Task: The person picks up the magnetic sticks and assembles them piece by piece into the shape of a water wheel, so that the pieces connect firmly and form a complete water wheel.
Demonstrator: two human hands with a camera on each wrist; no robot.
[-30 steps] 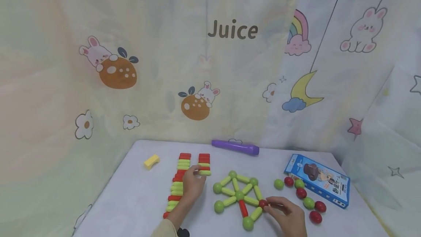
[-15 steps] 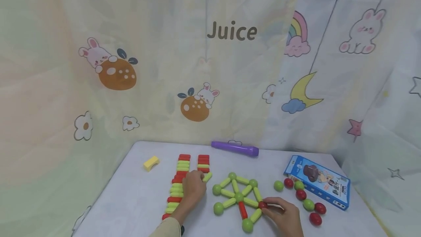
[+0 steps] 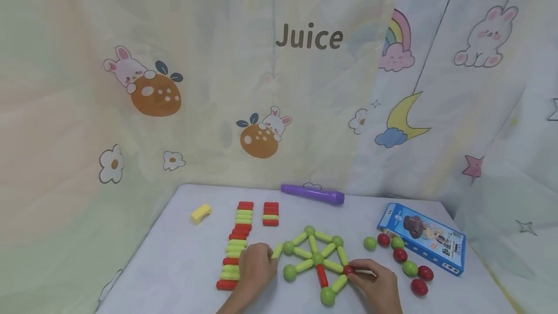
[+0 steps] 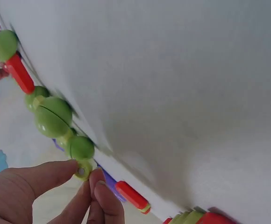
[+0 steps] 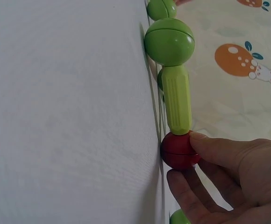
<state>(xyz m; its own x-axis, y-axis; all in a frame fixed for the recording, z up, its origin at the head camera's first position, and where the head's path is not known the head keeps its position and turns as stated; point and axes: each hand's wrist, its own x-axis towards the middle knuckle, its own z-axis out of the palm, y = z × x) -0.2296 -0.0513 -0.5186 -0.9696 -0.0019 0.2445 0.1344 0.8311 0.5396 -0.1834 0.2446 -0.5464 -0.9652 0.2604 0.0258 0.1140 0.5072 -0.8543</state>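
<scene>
A flat wheel-like frame of light-green rods and balls lies on the table, with a green hub ball (image 3: 317, 259) and one red rod (image 3: 322, 275). My left hand (image 3: 257, 268) pinches a light-green rod (image 3: 277, 251) between thumb and fingertips, beside the frame's left green ball (image 3: 288, 247). In the left wrist view the rod's round end (image 4: 82, 170) faces the camera, close to a green ball (image 4: 82, 148); whether they touch I cannot tell. My right hand (image 3: 377, 285) holds the red ball (image 5: 178, 152) at the frame's right corner, joined to a light-green rod (image 5: 177, 100).
Left of the frame, red and light-green rods lie in a long column (image 3: 236, 248) and a short stack (image 3: 271, 213). Loose red and green balls (image 3: 399, 255) sit by a blue box (image 3: 425, 237) at right. A purple stick (image 3: 312, 194) and yellow block (image 3: 201, 213) lie farther back.
My left hand has taken the light-green rod from the front of the short stack and carried it toward me to the frame's left ball. My right hand stays on the red ball.
</scene>
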